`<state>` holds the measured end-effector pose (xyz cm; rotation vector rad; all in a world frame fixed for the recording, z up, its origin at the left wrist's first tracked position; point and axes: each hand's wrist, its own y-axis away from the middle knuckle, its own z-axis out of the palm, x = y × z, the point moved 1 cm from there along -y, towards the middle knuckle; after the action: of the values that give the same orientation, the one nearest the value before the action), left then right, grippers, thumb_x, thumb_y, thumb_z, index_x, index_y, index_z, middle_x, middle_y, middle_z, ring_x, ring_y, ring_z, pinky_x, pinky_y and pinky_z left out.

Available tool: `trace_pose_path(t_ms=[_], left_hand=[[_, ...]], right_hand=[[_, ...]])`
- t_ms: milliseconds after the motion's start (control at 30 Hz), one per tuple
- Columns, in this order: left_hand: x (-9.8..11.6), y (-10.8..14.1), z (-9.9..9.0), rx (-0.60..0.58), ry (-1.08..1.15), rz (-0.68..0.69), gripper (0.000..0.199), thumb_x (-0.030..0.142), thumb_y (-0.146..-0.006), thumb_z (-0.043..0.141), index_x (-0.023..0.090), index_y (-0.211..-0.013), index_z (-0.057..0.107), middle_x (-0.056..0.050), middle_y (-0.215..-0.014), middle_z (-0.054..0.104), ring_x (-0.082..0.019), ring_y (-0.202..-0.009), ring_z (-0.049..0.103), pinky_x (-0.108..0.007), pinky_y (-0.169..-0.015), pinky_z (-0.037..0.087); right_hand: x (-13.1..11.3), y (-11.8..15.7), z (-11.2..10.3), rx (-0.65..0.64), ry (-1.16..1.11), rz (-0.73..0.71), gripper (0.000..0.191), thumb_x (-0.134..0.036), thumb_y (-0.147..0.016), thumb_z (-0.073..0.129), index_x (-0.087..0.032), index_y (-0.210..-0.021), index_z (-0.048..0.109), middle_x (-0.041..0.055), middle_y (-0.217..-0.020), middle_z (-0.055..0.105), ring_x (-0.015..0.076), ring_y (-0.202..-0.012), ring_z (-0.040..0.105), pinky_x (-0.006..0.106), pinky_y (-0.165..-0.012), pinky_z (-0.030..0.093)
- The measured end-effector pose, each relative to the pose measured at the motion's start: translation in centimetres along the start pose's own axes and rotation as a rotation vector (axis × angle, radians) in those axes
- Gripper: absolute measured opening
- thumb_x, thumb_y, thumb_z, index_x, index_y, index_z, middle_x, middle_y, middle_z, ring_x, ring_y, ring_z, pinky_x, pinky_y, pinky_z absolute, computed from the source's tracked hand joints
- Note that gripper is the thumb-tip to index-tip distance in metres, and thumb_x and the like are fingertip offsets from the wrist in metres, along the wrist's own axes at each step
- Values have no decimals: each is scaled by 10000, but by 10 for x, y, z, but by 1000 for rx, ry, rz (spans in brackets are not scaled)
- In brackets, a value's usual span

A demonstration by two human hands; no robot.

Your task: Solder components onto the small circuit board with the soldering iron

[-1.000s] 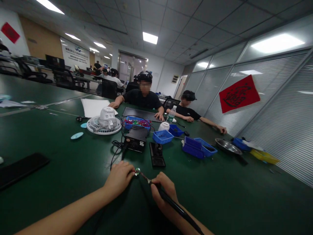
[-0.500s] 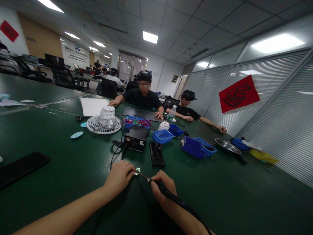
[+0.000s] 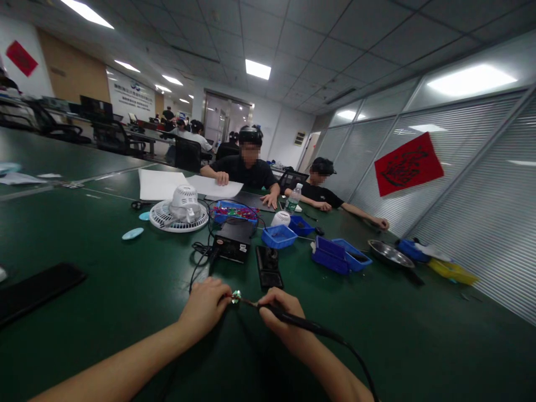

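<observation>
Pinched in the fingertips of my left hand [image 3: 208, 304] is a small green circuit board [image 3: 236, 296], raised a little above the dark green table. My right hand [image 3: 285, 318] is wrapped round the black handle of a soldering iron [image 3: 307, 325], whose thin tip points left and meets or nearly meets the board. The exact contact is too small to tell. Beyond the hands stand a black soldering station [image 3: 231, 245] with cables and a black iron stand [image 3: 269, 267].
Behind are a white fan part [image 3: 179, 215], a blue tray of wired boards [image 3: 234, 212], a small blue tray [image 3: 279, 237], a bottle [image 3: 293, 198] and more blue bins [image 3: 330, 254]. A metal bowl [image 3: 390, 254] sits right. Two people sit opposite; a black slab [image 3: 39, 287] lies left.
The person opposite has drawn a white sheet across towards the middle. The iron in my right hand has tilted flatter, its tip still by the board. My left hand has barely moved.
</observation>
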<state>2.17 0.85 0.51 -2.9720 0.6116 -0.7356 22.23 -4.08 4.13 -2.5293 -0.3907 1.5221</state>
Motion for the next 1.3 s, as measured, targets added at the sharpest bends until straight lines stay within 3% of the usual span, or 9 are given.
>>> trace_pose_path(t_ms=[433, 700, 1300], left_hand=[[2, -1, -1, 5, 4, -20, 180, 284, -874, 497, 257, -854, 674, -8, -908, 658, -197, -935, 537, -315, -762, 321], [3, 1, -2, 11, -3, -10, 162, 289, -868, 511, 261, -842, 668, -1, -902, 658, -197, -924, 541, -317, -763, 321], [5, 1, -5, -9, -25, -15, 181, 303, -872, 499, 253, -851, 671, -12, -909, 663, -200, -942, 541, -321, -766, 323]], right_hand=[[-3, 0, 0, -4, -111, 56, 52, -217, -721, 575, -177, -704, 603, -30, -584, 507, 124, -528, 428, 226, -495, 328], [-2, 1, 0, 144, -168, 79, 126, -272, -748, 584, -168, -677, 580, -29, -591, 496, 128, -547, 433, 238, -522, 340], [2, 2, 3, 106, -174, 81, 123, -243, -761, 586, -172, -661, 577, -31, -592, 515, 125, -542, 450, 234, -522, 348]])
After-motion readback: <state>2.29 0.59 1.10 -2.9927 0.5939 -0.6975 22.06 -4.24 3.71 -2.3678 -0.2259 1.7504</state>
